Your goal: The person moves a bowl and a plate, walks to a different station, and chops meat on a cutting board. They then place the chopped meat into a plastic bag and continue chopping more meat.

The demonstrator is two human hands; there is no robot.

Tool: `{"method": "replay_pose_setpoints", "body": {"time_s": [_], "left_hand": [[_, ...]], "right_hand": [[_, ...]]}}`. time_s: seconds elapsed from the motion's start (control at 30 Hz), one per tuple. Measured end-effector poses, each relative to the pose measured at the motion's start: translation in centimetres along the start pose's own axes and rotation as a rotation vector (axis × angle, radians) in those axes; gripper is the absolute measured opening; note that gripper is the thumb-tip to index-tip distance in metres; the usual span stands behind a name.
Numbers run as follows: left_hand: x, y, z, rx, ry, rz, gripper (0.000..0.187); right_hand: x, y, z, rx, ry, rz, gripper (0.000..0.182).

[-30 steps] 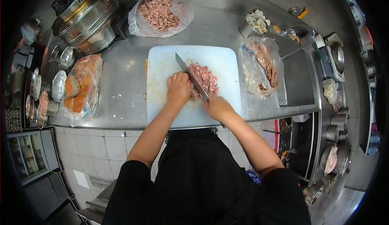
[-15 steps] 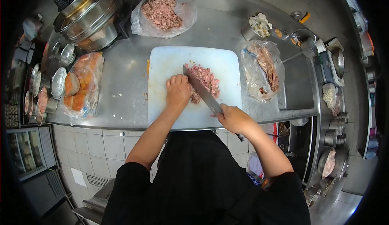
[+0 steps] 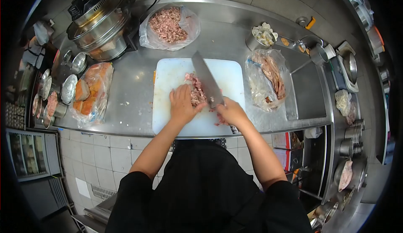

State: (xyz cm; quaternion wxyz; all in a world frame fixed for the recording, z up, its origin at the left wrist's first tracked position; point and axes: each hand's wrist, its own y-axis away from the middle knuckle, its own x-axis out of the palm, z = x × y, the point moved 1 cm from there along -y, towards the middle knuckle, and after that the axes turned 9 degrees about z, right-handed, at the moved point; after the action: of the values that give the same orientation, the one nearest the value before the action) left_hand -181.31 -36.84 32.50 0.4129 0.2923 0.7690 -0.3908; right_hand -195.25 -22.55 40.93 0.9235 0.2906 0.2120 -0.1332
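A white cutting board [image 3: 166, 71] lies on the steel counter with a narrow heap of chopped pink meat [image 3: 196, 92] in its middle. Along the heap's left side rests my left hand [image 3: 182, 103], fingers stretched out and thumb spread below the meat. My right hand [image 3: 229, 112] is closed around a broad-bladed kitchen knife [image 3: 205, 74], whose blade stands along the heap's right side, its tip pointing to the far edge of the board. The blade is slightly blurred. A few loose meat bits lie near my right hand.
Behind the board sits a clear bag of chopped meat [image 3: 168, 25]. At right are a bag of larger meat pieces [image 3: 273, 75], a steel pot [image 3: 255, 43] and a sink [image 3: 308, 92]. Bagged orange-skinned blocks [image 3: 95, 86] and a large steel pot [image 3: 105, 44] stand left.
My left hand has gone from curled fingers beside the blade to stretched fingers along the meat. The knife has turned more upright, and the meat heap is narrower. The view has shifted slightly.
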Motion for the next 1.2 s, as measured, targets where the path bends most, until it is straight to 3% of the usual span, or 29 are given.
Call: {"method": "replay_pose_setpoints", "body": {"time_s": [0.03,0.17,0.33,0.53,0.57,0.63,0.67,0.73,0.83,0.93,1.07,1.2], "left_hand": [[-0.6,0.2,-0.8,0.079,-0.109,-0.071,0.085],[0.7,0.3,-1.3,0.033,-0.178,-0.011,0.096],[1.9,-0.4,-1.1,-0.151,-0.111,0.214,0.082],[1.3,-0.6,-1.8,-0.181,-0.152,0.279,0.068],[1.4,-0.3,-1.8,-0.182,-0.152,0.273,0.068],[1.5,0.5,-1.5,-0.141,-0.118,-0.001,0.050],[1.8,0.6,-0.9,-0.139,-0.118,-0.003,0.050],[2.5,0.8,0.4,-0.262,0.126,-0.074,0.028],[2.2,0.4,0.0,-0.237,0.038,-0.016,0.017],[2.3,0.1,0.0,-0.223,0.024,0.000,0.016],[2.8,0.0,0.4,-0.192,0.020,0.004,0.016],[3.2,0.0,0.6,-0.146,0.023,0.038,0.016]], "right_hand": [[-0.8,1.2,0.5,0.082,-0.086,-0.015,0.027],[-2.3,2.4,-1.1,0.095,-0.137,-0.058,0.026],[-2.3,2.5,-2.3,0.047,-0.221,-0.062,0.027],[-1.7,2.8,-2.0,0.012,-0.154,-0.031,0.028],[-1.7,2.8,-1.9,0.007,-0.150,-0.032,0.028],[-1.6,2.7,-1.6,-0.016,0.051,-0.038,0.030],[-1.7,2.8,-1.1,-0.017,0.051,-0.040,0.030],[-1.7,3.3,0.3,-0.020,0.189,0.031,0.031],[-0.6,2.5,-0.8,-0.064,0.465,0.072,0.030],[-0.6,3.8,1.1,-0.007,0.594,0.210,0.028],[0.9,2.2,0.2,-0.028,0.595,0.236,0.026],[3.6,-3.0,-0.4,-0.073,0.534,0.124,0.026]]}}
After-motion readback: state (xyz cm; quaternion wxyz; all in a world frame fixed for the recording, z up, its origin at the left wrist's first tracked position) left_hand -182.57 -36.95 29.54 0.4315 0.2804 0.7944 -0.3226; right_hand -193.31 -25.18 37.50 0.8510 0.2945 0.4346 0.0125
